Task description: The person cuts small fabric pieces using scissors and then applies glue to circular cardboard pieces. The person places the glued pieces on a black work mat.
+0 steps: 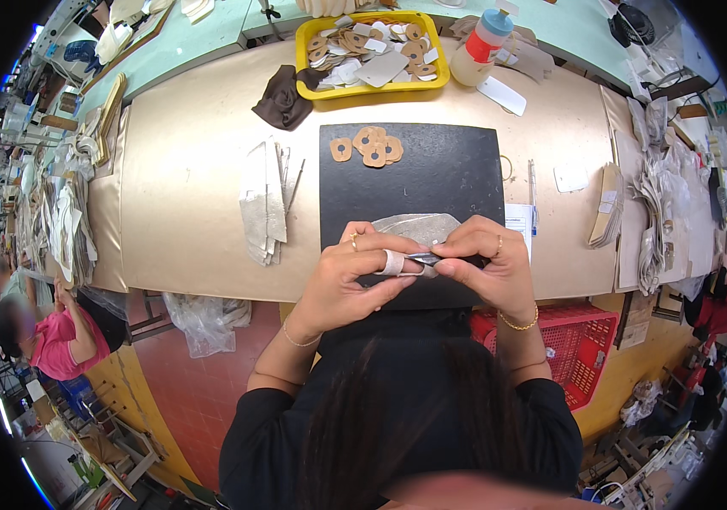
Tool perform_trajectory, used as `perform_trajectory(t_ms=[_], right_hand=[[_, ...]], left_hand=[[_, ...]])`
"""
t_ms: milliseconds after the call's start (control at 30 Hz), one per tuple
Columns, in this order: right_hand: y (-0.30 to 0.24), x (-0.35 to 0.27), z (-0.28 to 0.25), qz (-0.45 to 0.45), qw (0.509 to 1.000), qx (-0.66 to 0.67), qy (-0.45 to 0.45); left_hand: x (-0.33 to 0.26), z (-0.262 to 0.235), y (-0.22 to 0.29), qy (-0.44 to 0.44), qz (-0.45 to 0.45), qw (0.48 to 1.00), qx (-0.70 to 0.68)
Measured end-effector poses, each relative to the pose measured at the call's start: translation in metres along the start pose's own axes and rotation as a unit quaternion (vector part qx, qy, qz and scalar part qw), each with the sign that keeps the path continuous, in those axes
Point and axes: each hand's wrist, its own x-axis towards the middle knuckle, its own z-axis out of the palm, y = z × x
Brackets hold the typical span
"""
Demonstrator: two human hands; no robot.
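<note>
Dark piece [420,258], small and mostly covered by fingers, is pinched between the left hand [359,274] and the right hand [491,262], above the near part of a smooth black board [414,187]. Gold-beige covering [189,187], slightly glossy, spans the table under the board in a cluttered workshop. Printing on the white paper [517,219] is too small to read. Grey, rough-looking material [421,226] shows just beyond the fingers; flat, rounded tan pieces [370,146] have dark centres.

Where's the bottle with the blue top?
In the head view, the bottle is at the top, right of centre, just right of the yellow tray and beyond the black board.
</note>
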Motion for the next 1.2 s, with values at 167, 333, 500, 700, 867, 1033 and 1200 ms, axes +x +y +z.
perform_trajectory(t_ms=[167, 333, 500, 700, 867, 1033, 1200], right_hand=[[-0.0015, -0.001, -0.0013, 0.019, 1.0, 0.013, -0.001], [-0.0033, 0.0001, -0.0012, 0.028, 1.0, 0.012, -0.006], [-0.0034, 0.0023, -0.0008, 0.016, 1.0, 0.009, -0.009], [-0.0032, 0.002, -0.0011, 0.01, 1.0, 0.008, -0.007], [-0.0018, 0.0018, -0.0014, 0.017, 1.0, -0.004, -0.009], [-0.0039, 0.0043, -0.0008, 0.022, 1.0, -0.013, -0.015], [-0.0033, 0.0056, 0.0014, 0.039, 0.999, 0.026, -0.009]], left_hand=[[-0.0001, -0.0003, -0.0001, 0.0, 0.0, 1.0, -0.002], [0.0004, -0.0004, -0.0008, -0.002, 0.009, 1.0, -0.005], [0.0005, -0.0006, 0.0, 0.001, 0.007, 1.0, -0.002], [-0.0002, -0.0007, -0.0004, -0.002, 0.013, 1.0, 0.0], [-0.0019, -0.0006, -0.002, -0.005, 0.011, 1.0, -0.011], [-0.0008, -0.005, 0.0023, -0.028, 0.01, 0.999, 0.012], [-0.0001, -0.0062, 0.0042, -0.024, 0.011, 0.999, -0.022]])
